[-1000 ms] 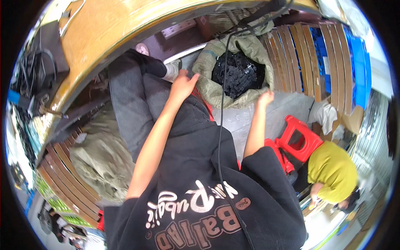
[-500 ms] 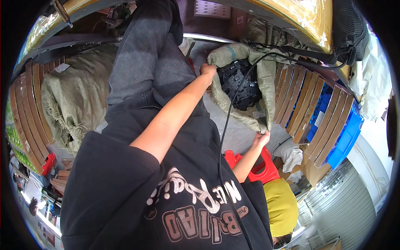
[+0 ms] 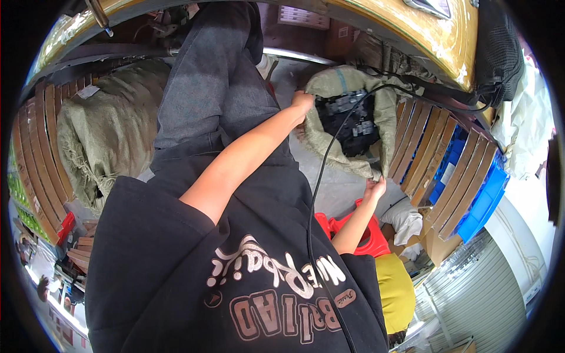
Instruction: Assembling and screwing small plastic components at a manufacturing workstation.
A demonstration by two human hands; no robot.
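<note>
A woven sack [image 3: 329,82] in greenish grey stands on the floor with its mouth wide and its rim rolled outward. Inside lie many small black parts [image 3: 356,126], too small to name exactly. My left hand [image 3: 303,103] is closed on the left side of the sack's rim. At the near corner of the rim, my right hand [image 3: 375,187] pinches the sack's edge. A black cable [image 3: 321,170] passes in front of the sack's mouth and runs down over my shirt.
Behind the sack is a worn wooden table edge [image 3: 406,29]. Stacked brown cardboard [image 3: 432,153] and blue crates [image 3: 485,197] stand to the right. A red plastic stool [image 3: 371,241] is near my right forearm. Another full sack [image 3: 112,129] lies left of my legs.
My hands have shifted the sack's rim slightly; the near corner is drawn up a little and the mouth looks rounder. Both hands keep their hold. The black parts inside have shifted.
</note>
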